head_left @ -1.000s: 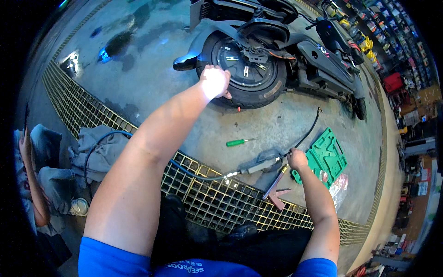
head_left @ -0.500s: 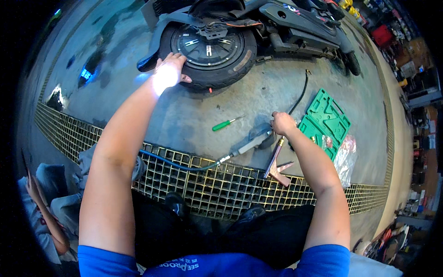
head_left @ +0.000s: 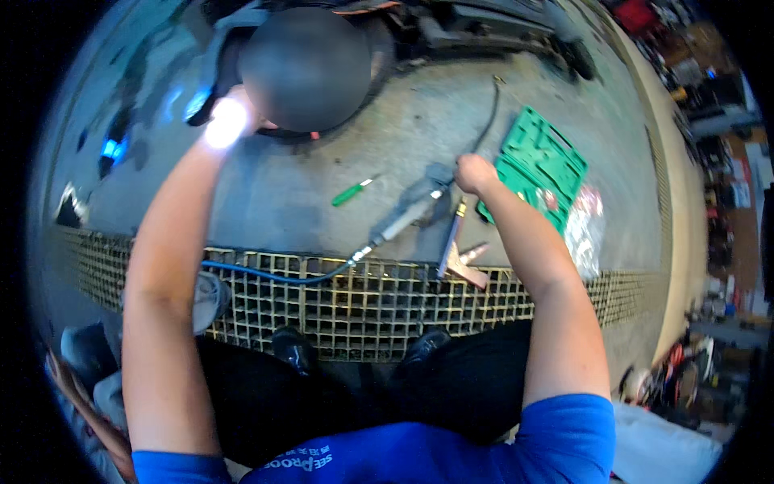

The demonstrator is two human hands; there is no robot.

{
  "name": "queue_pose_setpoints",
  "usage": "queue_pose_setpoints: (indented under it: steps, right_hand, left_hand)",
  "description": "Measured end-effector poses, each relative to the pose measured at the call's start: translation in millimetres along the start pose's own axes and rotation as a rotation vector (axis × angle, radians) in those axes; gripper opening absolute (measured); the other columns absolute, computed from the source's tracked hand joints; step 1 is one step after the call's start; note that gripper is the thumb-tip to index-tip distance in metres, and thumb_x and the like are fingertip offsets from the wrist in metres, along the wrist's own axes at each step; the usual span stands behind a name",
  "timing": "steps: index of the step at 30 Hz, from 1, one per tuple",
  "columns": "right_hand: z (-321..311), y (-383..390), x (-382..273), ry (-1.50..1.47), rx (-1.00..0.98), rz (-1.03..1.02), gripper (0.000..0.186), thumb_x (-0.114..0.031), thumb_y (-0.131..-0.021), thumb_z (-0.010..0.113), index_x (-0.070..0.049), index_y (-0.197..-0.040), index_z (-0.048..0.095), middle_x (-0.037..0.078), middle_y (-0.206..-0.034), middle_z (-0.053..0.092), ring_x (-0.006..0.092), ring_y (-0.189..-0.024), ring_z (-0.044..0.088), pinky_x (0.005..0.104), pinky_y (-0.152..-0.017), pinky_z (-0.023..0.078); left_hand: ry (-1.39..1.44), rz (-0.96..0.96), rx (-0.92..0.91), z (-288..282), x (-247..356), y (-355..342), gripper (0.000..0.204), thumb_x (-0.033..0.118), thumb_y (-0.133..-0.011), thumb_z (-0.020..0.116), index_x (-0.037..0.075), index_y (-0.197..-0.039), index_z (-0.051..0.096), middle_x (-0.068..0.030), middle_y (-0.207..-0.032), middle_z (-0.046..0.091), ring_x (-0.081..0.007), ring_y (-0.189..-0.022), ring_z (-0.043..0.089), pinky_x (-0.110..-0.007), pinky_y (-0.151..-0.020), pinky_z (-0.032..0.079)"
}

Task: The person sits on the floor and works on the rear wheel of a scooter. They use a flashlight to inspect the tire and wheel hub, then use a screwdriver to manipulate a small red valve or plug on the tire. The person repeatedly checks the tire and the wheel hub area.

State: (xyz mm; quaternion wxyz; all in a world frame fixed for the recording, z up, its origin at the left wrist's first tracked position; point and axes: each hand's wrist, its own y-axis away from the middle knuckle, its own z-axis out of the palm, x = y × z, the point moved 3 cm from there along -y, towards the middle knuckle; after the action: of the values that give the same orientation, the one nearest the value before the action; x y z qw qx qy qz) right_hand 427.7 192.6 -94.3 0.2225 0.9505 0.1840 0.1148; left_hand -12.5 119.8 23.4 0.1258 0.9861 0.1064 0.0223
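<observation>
My left hand (head_left: 238,114) is at the near left side of a scooter wheel, against its black tyre (head_left: 380,74). Strong glare washes over its back and wrist; the thumb looks stretched out and the other fingers are hard to see. A dark blur covers the wheel's middle. My right hand (head_left: 476,173) is closed around the head end of a grey tyre inflator gun (head_left: 409,214). From that hand a black hose (head_left: 488,121) runs away across the floor, and a blue air hose (head_left: 274,278) joins the gun's handle end.
A green-handled screwdriver (head_left: 348,194) lies between wheel and inflator. Beside my right forearm are a copper-coloured forked hand tool (head_left: 461,266), an open green case (head_left: 552,145) and a clear plastic bag (head_left: 584,238). Metal floor grating (head_left: 363,315) crosses before my feet; another person (head_left: 89,403) is at lower left.
The whole view has shifted, so the wheel, tools and case sit farther left and higher. Both hands keep about the same places by the wheel and the inflator gun.
</observation>
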Motion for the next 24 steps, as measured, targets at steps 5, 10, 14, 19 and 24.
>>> queue_pose_setpoints:
  steps: [5,10,14,19,24]
  right_hand:
    - [-9.6,8.3,46.0,-0.004,-0.025,0.111,0.032,-0.022,-0.085,0.054,0.0,-0.106,0.065,0.022,-0.113,0.064,0.0335,-0.105,0.063,0.0411,-0.09,0.051]
    - [7.1,30.8,89.0,-0.051,-0.036,0.22,0.034,-0.025,-0.086,0.054,0.001,-0.104,0.066,0.022,-0.113,0.064,0.0343,-0.106,0.062,0.0412,-0.091,0.051]
    - [27.6,35.9,101.8,-0.013,-0.096,0.22,0.034,-0.027,-0.086,0.054,0.002,-0.1,0.067,0.023,-0.112,0.064,0.035,-0.105,0.062,0.0415,-0.09,0.05]
    - [35.1,33.3,104.2,0.013,-0.048,0.182,0.034,-0.027,-0.087,0.054,0.003,-0.097,0.068,0.024,-0.111,0.064,0.0349,-0.102,0.063,0.0414,-0.09,0.05]
    - [31.0,35.5,106.1,0.029,-0.031,0.174,0.029,-0.021,-0.085,0.054,0.002,-0.098,0.068,0.023,-0.11,0.065,0.0342,-0.103,0.064,0.0406,-0.089,0.051]
  left_hand:
    - [-0.021,0.048,0.142,0.6,-15.4,11.5,0.073,0.033,-0.07,0.08,0.0,-0.128,0.049,-0.018,-0.135,0.05,-0.0335,-0.125,0.047,-0.041,-0.104,0.041]
    - [-0.01,0.086,0.132,2.6,-11.9,7.7,0.072,0.031,-0.071,0.08,-0.001,-0.128,0.049,-0.018,-0.136,0.05,-0.0335,-0.125,0.047,-0.04,-0.105,0.04]
    - [-0.013,0.09,0.138,6.2,-17.4,3.8,0.076,0.033,-0.071,0.08,-0.001,-0.131,0.047,-0.0178,-0.138,0.047,-0.0317,-0.13,0.043,-0.04,-0.107,0.038]
    - [-0.025,0.078,0.165,9.9,-22.5,2.7,0.077,0.033,-0.071,0.08,0.0,-0.132,0.047,-0.0175,-0.14,0.046,-0.0328,-0.13,0.043,-0.04,-0.107,0.037]
    - [-0.008,0.097,0.171,8.6,-18.2,2.9,0.074,0.031,-0.07,0.08,-0.001,-0.129,0.049,-0.0178,-0.139,0.047,-0.0346,-0.127,0.045,-0.04,-0.105,0.039]
